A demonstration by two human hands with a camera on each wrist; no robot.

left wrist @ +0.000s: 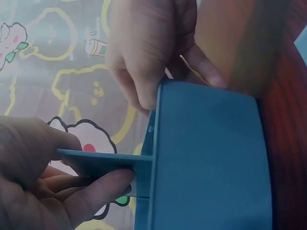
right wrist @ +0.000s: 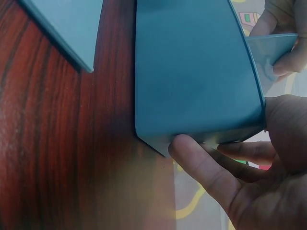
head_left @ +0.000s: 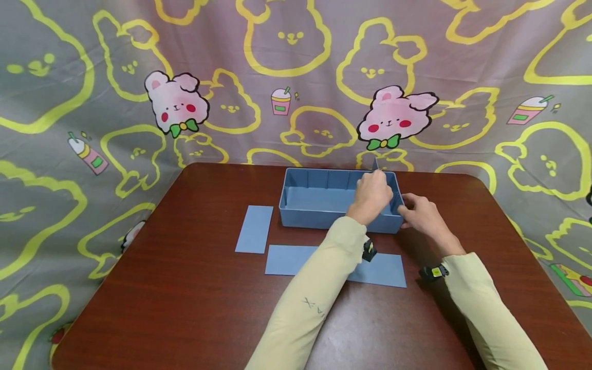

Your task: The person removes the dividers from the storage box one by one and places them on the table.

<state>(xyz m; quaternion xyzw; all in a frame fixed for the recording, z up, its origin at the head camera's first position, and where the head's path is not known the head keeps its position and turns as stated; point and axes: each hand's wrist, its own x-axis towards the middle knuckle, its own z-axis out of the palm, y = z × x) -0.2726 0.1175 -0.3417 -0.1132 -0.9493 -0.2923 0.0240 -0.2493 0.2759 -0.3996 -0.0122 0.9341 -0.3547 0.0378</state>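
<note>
A blue rectangular open-topped box (head_left: 305,217) stands toward the back of the table. My left hand (head_left: 372,194) is over its right part, pinching a thin blue divider panel (left wrist: 103,160) between thumb and fingers. The panel stands upright, its lower part down past the box rim and its upper corner showing above the hand in the head view. My right hand (head_left: 424,218) grips the box's right end wall, with fingertips (right wrist: 184,143) against its outer face. Most of the divider is hidden behind my left hand in the head view.
A short flat blue panel (head_left: 254,229) lies left of the box on the brown table (head_left: 194,298). In front of the box lies a long blue panel (head_left: 289,260), partly covered by my left forearm. A patterned curtain (head_left: 319,133) hangs behind the table.
</note>
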